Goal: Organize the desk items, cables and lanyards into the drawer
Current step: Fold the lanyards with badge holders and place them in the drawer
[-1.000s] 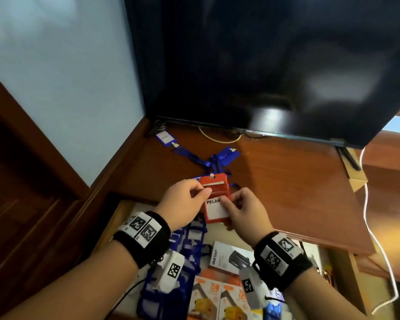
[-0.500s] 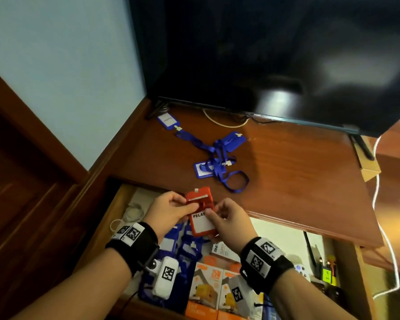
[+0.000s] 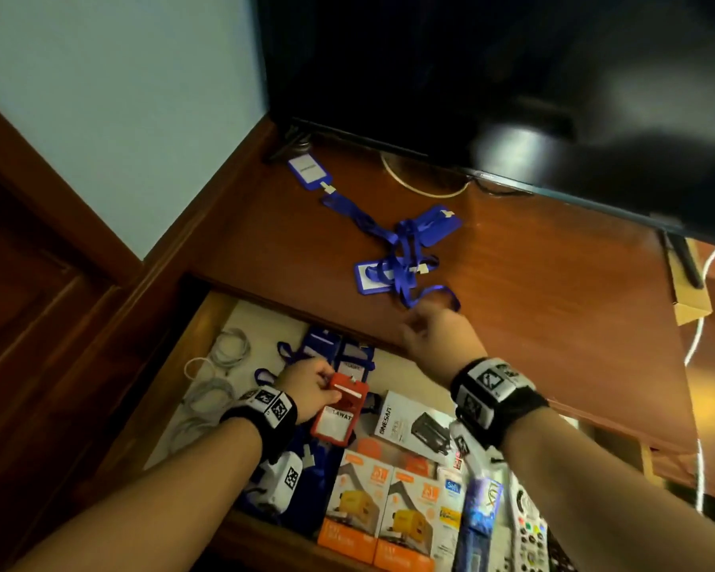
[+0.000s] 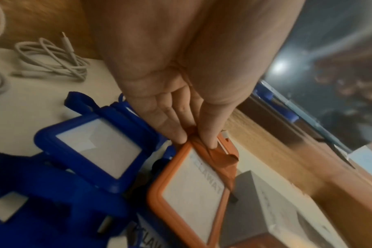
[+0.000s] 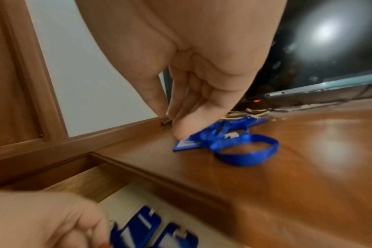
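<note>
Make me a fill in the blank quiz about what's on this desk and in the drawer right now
1. The left hand pinches a badge holder coloured ____.
2. The tangled lanyards on the desk are ____.
3. The coiled white cables lie in the ____.
4. The right hand holds ____.

Missing words: red; blue; drawer; nothing

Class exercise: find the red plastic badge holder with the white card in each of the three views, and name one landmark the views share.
Head: the red plastic badge holder sits lower centre, over the open wooden drawer, pinched by the left hand.
Left wrist: lower centre, below the fingers.
Right wrist: only a sliver at the bottom edge.
Shared landmark: blue badge holders in the drawer.
</note>
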The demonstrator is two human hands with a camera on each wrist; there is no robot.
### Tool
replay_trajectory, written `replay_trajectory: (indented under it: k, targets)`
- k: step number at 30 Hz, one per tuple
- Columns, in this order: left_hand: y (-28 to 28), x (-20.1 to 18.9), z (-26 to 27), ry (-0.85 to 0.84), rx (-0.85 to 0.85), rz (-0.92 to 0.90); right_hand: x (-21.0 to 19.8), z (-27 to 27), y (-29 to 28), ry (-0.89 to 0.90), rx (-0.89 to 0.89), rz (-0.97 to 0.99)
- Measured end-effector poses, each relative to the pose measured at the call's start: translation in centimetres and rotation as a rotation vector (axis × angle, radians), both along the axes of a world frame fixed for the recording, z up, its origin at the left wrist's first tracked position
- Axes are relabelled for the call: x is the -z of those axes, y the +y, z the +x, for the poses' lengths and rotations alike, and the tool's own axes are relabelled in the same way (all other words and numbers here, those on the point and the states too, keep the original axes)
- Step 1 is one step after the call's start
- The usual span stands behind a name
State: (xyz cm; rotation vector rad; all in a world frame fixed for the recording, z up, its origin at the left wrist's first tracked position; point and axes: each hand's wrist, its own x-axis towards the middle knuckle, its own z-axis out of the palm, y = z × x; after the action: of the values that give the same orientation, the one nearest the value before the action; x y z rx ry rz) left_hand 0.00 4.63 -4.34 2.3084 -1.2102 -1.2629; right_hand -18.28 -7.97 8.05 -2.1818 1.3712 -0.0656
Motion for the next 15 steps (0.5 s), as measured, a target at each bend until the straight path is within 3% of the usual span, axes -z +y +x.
replay_trajectory:
  k: [5, 8, 12, 15]
  targets:
    - [-0.3, 1.6, -0.6, -0.115, 0.066, 0.008, 0.9, 3.9, -3.9, -0.021, -0.169, -0.022]
    - [-0.4, 1.9, -0.7, -0.151, 0.076, 0.030, 1.9, 6.0, -4.4, 0.138, -0.327, 0.002]
    - [-0.6, 2.0, -0.4, -0.172, 0.070, 0.055, 3.6, 6.7, -3.8, 0.330, -0.391, 0.018]
    - [-0.5, 2.1, 0.1, -0.180, 0.097, 0.055, 4.8, 5.6, -2.6, 0.357, -0.409, -0.134]
